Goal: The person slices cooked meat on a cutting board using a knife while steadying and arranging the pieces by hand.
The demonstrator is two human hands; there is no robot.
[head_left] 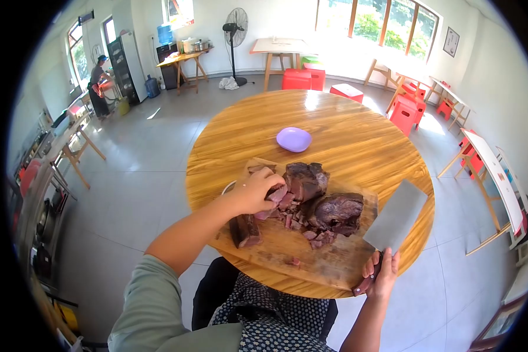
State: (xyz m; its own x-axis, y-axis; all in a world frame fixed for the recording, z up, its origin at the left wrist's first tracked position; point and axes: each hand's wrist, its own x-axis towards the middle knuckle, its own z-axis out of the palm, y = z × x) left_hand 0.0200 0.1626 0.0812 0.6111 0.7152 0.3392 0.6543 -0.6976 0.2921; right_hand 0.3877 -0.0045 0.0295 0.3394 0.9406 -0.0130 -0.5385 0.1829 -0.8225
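My left hand (255, 190) is closed on a piece of meat (277, 195) over the left half of a wooden cutting board (270, 256). Wrapped round the brown handle of a cleaver (396, 216) is my right hand (384, 271), at the board's right corner. The wide blade points up and away, to the right of the board. Two large dark chunks of meat, one at the back (306, 180) and one at the right (336, 212), lie on the board. Small chopped meat bits (320, 238) are scattered between them. Another dark slab (244, 230) rests at the left edge.
A purple plate (294, 139) sits on the round wooden table (240, 126) beyond the board. Red stools (297, 79), side tables (278, 46) and a standing fan (234, 35) are farther back. A person (98, 85) stands at the far left near a fridge (133, 64).
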